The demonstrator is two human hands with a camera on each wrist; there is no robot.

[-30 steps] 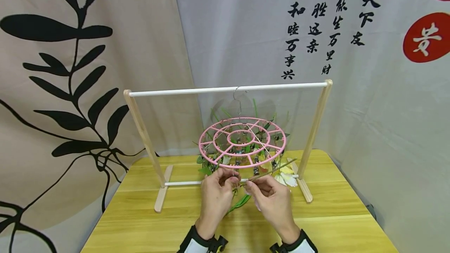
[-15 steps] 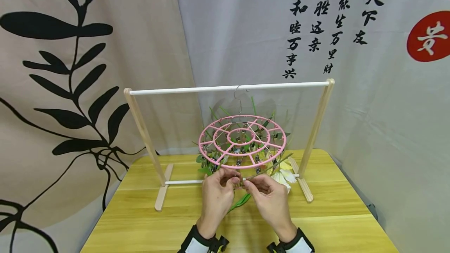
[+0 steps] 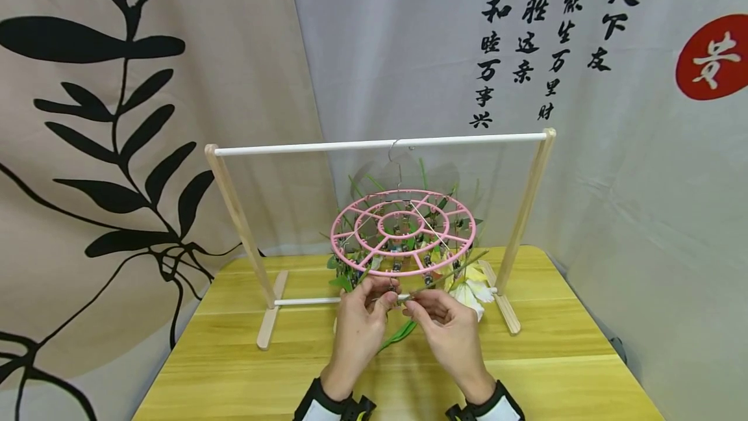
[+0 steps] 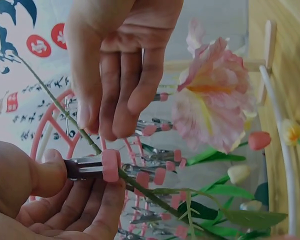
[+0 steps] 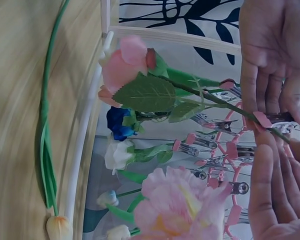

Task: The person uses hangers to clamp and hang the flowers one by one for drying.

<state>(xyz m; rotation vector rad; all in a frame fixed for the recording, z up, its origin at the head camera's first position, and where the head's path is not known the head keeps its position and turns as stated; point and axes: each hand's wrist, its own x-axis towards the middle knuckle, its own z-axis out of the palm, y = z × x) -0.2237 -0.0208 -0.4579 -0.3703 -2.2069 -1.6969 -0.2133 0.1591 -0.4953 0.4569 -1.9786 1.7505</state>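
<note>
A pink round clip hanger [image 3: 403, 232] hangs from the white rod [image 3: 374, 145] of a wooden rack. Just under its front rim, my left hand [image 3: 382, 299] pinches a metal clip [image 4: 87, 167] with pink tips between thumb and fingers. My right hand [image 3: 419, 307] pinches a thin green flower stem [image 4: 85, 135] that lies in that clip's pink tips. The stem carries a green leaf [image 5: 147, 92] and a pink rosebud [image 5: 125, 62]. In the right wrist view, my left hand [image 5: 272, 65] is above and my right hand [image 5: 272, 190] below.
Several artificial flowers hang from the other clips, among them a large pink bloom [image 4: 215, 100] and a blue one [image 5: 120, 125]. A loose green stem with a bud [image 3: 400, 335] lies on the yellow wooden table [image 3: 245, 356]. Printed curtains close the back.
Both hands have stayed under the hanger's front rim and risen slightly. The right hand has edged the stem a little left toward the clip.
</note>
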